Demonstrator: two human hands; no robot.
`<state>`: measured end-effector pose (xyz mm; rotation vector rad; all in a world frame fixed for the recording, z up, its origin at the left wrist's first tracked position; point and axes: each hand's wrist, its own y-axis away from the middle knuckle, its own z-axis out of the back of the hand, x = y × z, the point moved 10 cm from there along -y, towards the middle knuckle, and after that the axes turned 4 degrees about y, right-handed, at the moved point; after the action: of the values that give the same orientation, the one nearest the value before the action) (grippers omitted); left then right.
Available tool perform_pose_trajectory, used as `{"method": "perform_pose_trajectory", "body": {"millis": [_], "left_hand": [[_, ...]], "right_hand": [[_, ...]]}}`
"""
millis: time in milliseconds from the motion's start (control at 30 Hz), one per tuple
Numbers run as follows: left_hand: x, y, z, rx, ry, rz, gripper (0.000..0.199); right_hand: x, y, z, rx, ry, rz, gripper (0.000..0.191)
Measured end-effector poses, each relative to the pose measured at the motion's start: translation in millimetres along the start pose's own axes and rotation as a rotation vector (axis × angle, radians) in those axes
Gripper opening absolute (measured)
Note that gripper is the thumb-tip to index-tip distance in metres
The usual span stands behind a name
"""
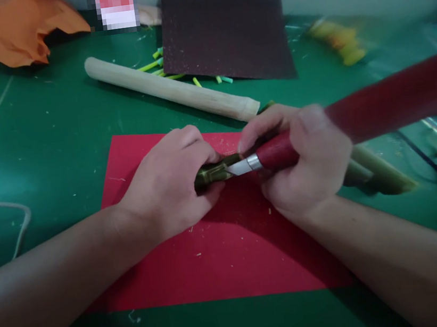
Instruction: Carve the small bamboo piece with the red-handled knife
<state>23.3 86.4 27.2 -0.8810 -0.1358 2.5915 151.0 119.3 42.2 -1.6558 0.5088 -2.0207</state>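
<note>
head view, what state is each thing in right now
left hand, closed on the green piece
right hand, closed on the knife
knife, blade bare, tip at the green piece
green piece, held, partly hidden
red sheet, flat, flecked with scraps
pale stick, lying down
orange material, crumpled

The carving knife (pixel 357 115) over there has a deep-red handle (pixel 394 94) and silvery blade (pixel 239 168); the bamboo (pixel 212 174) is olive green, the sheet (pixel 224 264) crimson with pale flecks, the rod (pixel 172 89) cream, the tabletop (pixel 53 104) green.
</note>
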Motion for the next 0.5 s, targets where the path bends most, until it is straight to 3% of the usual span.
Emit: {"method": "perform_pose_trajectory", "body": {"millis": [500], "left_hand": [[-1.2, 0.0, -0.5, -0.002, 0.015, -0.015, 0.01]], "right_hand": [[4.9, 4.1, 11.0, -0.067, -0.026, 0.015, 0.028]]}}
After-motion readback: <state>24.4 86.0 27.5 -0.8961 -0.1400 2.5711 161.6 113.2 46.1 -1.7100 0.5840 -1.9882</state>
